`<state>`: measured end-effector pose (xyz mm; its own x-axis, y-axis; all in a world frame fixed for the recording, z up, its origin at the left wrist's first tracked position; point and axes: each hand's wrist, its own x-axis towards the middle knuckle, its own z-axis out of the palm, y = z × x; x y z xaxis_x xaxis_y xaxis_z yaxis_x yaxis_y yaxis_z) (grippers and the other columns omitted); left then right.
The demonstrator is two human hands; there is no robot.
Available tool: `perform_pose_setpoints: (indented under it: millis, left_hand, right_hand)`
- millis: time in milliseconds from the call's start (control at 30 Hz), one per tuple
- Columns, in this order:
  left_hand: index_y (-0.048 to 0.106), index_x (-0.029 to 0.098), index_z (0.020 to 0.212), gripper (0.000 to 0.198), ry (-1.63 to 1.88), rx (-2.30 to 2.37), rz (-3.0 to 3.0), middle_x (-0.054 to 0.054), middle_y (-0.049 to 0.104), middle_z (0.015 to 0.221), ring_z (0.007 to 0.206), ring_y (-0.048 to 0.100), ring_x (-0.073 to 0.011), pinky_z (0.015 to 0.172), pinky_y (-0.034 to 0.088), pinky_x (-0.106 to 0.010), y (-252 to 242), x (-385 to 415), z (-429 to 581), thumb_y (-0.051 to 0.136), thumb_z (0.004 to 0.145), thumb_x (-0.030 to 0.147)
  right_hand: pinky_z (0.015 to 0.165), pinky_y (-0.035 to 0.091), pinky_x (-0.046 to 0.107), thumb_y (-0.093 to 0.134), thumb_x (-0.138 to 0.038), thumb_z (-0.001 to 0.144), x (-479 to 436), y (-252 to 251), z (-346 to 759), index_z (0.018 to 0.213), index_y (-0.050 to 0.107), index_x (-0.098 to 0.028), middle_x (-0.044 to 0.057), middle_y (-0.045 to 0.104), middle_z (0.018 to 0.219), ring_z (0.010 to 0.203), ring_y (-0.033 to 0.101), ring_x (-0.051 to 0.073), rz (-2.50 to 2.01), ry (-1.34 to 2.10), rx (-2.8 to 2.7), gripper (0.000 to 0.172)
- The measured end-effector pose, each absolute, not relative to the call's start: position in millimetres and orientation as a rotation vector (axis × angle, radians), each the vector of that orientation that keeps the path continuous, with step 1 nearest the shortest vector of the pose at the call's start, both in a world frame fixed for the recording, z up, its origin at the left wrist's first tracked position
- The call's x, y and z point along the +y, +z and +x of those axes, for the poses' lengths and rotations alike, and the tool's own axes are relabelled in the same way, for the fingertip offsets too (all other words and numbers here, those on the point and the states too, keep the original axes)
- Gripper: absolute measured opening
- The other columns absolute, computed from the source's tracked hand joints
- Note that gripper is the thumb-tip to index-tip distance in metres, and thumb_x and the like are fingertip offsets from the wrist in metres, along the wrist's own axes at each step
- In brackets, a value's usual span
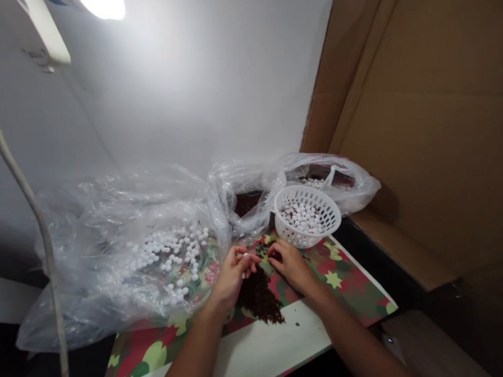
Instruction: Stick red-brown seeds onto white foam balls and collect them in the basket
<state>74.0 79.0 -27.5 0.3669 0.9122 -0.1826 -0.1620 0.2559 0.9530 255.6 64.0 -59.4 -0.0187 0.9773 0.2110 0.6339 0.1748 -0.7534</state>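
Observation:
My left hand is closed in a pinch on a small white bead, right above a heap of dark brown bits on a colourful patterned board. My right hand rests fingers-down at the far end of that heap, fingertips curled into the dark bits; what they hold, if anything, is hidden. A white plastic basket holding several white beads stands just beyond my right hand. A large clear plastic bag with many white beads lies to the left.
Behind the basket lie two more clear bags, one with dark bits and one with white beads. A big cardboard box stands open on the right. A lamp and a cord hang at the left.

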Motion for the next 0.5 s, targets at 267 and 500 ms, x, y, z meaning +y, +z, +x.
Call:
perform_pose_setpoints:
  millis: [267, 500]
  left_hand:
    - [0.051, 0.014, 0.087, 0.034, 0.805, 0.955, 1.218, 0.003, 0.05, 0.064, 0.054, 0.037, -0.0049, 0.049, 0.024, -0.019, -29.1, 80.0, 78.5, 0.061, 0.078, 0.045]
    - [0.053, 0.015, 0.095, 0.036, 0.82, 0.959, 1.187, 0.001, 0.052, 0.072, 0.056, 0.038, -0.0048, 0.05, 0.024, -0.018, -30.5, 79.9, 80.3, 0.067, 0.073, 0.04]
  right_hand:
    - [0.074, 0.039, 0.024, 0.055, -0.014, 0.082, 62.1, -61.7, 249.0, 0.086, 0.055, -0.017, 0.002, 0.053, 0.091, 0.086, 0.052, 0.014, -1.758, 0.364, -1.902, 0.005]
    - [0.071, 0.038, 0.025, 0.056, -0.018, 0.083, 62.0, -60.9, 251.2, 0.084, 0.059, -0.016, 0.005, 0.055, 0.091, 0.084, 0.053, 0.015, -1.751, 0.407, -1.867, 0.003]
